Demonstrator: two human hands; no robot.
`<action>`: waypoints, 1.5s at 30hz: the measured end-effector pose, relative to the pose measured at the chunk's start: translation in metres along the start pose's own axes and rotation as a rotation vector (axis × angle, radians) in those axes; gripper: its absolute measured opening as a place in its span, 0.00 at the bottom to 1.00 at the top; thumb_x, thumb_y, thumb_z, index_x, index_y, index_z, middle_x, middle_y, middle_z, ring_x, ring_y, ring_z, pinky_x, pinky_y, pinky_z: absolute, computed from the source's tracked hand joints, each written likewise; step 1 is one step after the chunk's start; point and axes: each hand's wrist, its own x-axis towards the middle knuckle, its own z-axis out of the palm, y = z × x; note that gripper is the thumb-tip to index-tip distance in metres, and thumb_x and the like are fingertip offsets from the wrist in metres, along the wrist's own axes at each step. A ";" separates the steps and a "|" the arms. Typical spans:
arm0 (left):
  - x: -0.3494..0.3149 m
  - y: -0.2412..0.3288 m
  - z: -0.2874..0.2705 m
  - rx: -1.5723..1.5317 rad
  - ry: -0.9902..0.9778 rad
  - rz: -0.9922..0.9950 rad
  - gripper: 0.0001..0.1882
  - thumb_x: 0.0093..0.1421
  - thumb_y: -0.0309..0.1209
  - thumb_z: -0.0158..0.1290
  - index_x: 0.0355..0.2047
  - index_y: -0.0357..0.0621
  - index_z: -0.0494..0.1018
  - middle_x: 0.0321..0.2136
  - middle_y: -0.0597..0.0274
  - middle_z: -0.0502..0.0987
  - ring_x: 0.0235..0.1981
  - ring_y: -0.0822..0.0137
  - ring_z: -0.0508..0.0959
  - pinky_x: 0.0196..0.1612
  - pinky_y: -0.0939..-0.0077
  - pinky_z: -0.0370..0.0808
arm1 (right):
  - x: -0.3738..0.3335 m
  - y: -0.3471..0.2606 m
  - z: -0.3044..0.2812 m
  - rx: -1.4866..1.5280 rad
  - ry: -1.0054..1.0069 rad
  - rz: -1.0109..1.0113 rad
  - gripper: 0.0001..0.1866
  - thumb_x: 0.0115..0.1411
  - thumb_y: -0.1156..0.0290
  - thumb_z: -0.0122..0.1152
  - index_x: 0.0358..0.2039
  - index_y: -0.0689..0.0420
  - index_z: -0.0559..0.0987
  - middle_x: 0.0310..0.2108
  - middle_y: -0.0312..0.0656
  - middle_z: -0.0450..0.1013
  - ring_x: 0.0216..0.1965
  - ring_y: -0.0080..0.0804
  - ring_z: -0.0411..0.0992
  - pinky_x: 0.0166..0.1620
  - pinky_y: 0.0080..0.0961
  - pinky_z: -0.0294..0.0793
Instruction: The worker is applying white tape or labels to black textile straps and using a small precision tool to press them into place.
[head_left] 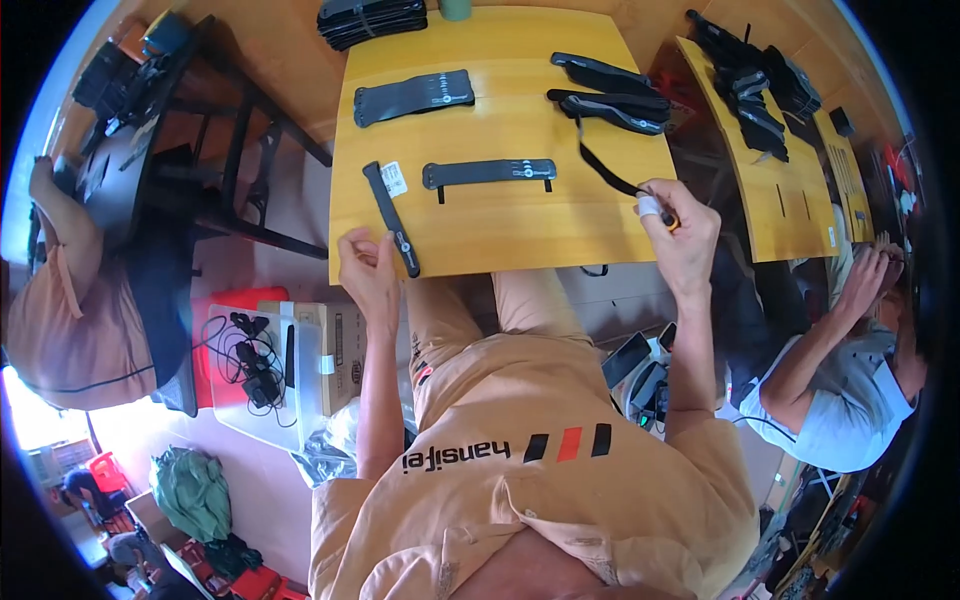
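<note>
My left hand (370, 275) is at the near left edge of the table, fingers loosely curled and apart. Its thumb side is beside a narrow dark grey strap (390, 215) lying at a slant; whether they touch is unclear. At the right edge, my right hand (685, 235) is closed around a small orange-and-black object (671, 221), partly hidden by the fingers. A thin black band (600, 168) curves from that hand to the stacked dark straps (610, 110). White wrapping covers one finger. Between the hands lies a wider grey strap (490, 173) with two short black tabs beneath.
The yellow table (520, 235) also carries a pile of grey straps (415, 97), a white label (392, 178) and a black bundle (370, 22). Another yellow table (790, 205) with dark straps stands right, beside a person. A clear bin (265, 375) with cables sits below left.
</note>
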 end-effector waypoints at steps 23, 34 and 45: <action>-0.049 0.076 0.059 -0.823 -0.587 -0.484 0.09 0.58 0.32 0.49 0.33 0.41 0.75 0.13 0.74 0.65 0.11 0.84 0.61 0.13 0.90 0.54 | -0.053 0.013 0.082 1.127 -0.407 0.870 0.08 0.51 0.73 0.59 0.31 0.62 0.74 0.19 0.40 0.71 0.08 0.10 0.53 0.10 0.10 0.47; 0.006 0.018 0.027 -0.706 -0.475 -0.594 0.06 0.54 0.31 0.54 0.29 0.42 0.75 0.17 0.71 0.71 0.14 0.82 0.67 0.17 0.91 0.61 | -0.036 0.053 0.080 0.987 -0.304 0.905 0.05 0.51 0.75 0.58 0.28 0.62 0.75 0.17 0.37 0.69 0.08 0.11 0.54 0.11 0.10 0.48; 0.051 0.000 0.055 -0.336 -0.431 -0.311 0.06 0.53 0.27 0.55 0.27 0.35 0.72 0.16 0.66 0.71 0.16 0.79 0.70 0.20 0.88 0.68 | -0.001 0.078 0.119 0.794 -0.162 0.832 0.04 0.48 0.78 0.60 0.27 0.61 0.75 0.13 0.30 0.64 0.07 0.11 0.52 0.10 0.11 0.46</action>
